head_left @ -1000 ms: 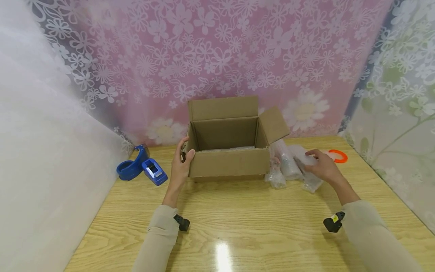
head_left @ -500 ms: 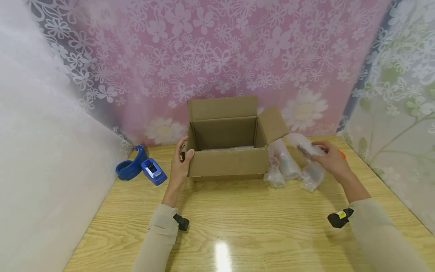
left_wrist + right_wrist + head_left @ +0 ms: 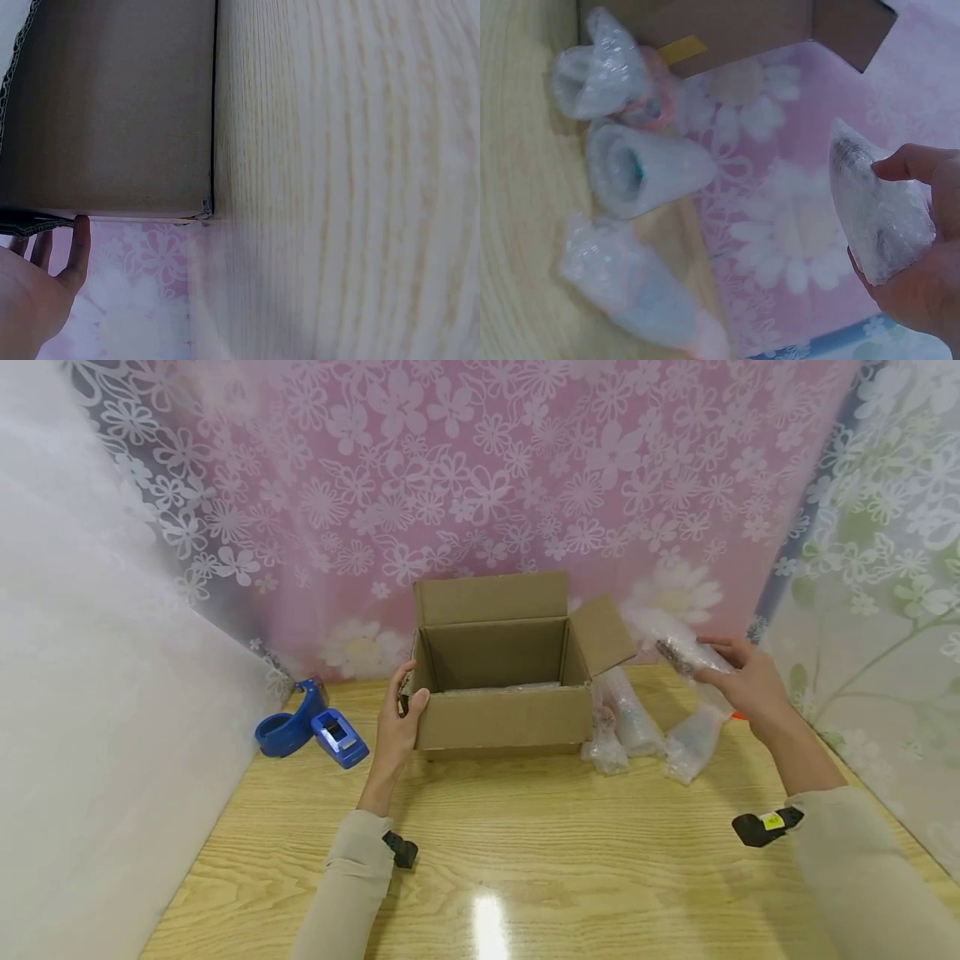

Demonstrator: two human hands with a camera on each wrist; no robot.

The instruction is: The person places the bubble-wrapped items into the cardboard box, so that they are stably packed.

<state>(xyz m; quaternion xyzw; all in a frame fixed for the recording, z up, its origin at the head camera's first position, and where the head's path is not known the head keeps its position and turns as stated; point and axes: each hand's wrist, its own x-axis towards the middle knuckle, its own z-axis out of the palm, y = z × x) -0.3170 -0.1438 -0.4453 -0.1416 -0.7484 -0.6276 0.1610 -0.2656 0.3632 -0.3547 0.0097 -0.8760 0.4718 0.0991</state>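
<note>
One bubble-wrapped package (image 3: 678, 643) had risen off the table (image 3: 540, 827) (three other packages (image 3: 634, 718) lay there), grasped by the right hand (image 3: 752, 687) and seemingly free to move, while the left hand (image 3: 396, 718) gripped the box (image 3: 504, 720).

A pale wood-grained tabletop (image 3: 465, 827) is shown, with an open cardboard box (image 3: 506, 720) set towards its rear edge. To the left of the box, a blue tape dispenser (image 3: 283, 737) is placed, with a smaller blue device (image 3: 347, 748) just beside it. To the right, a small bubble-wrapped bundle (image 3: 606, 747), a wrapped roll (image 3: 636, 718) and a flatter wrapped packet (image 3: 690, 747) are laid out in sequence.
</note>
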